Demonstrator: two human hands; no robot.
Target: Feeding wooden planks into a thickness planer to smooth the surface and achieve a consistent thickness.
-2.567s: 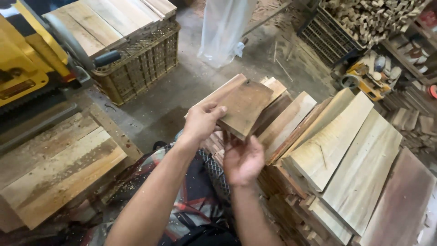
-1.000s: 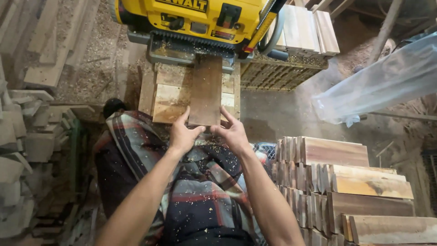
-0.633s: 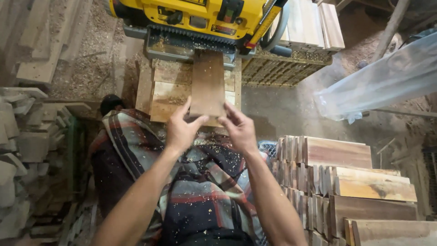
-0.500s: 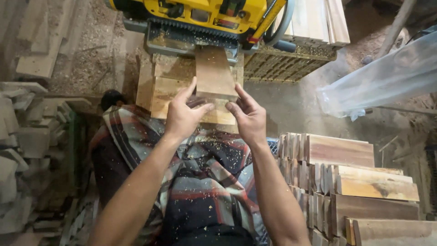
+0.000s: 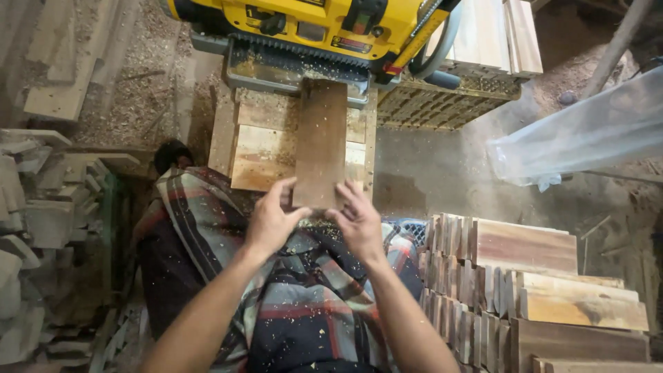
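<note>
- narrow brown wooden board [image 5: 321, 141]: lies flat and lengthwise on the pale infeed boards, dusted with shavings
- far end sits in the mouth of the yellow planer [image 5: 311, 31]
- near end sticks out toward the lap

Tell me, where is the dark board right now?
In the head view the dark board lies centre frame, far end at the yellow planer, near end between left hand and right hand.
</note>
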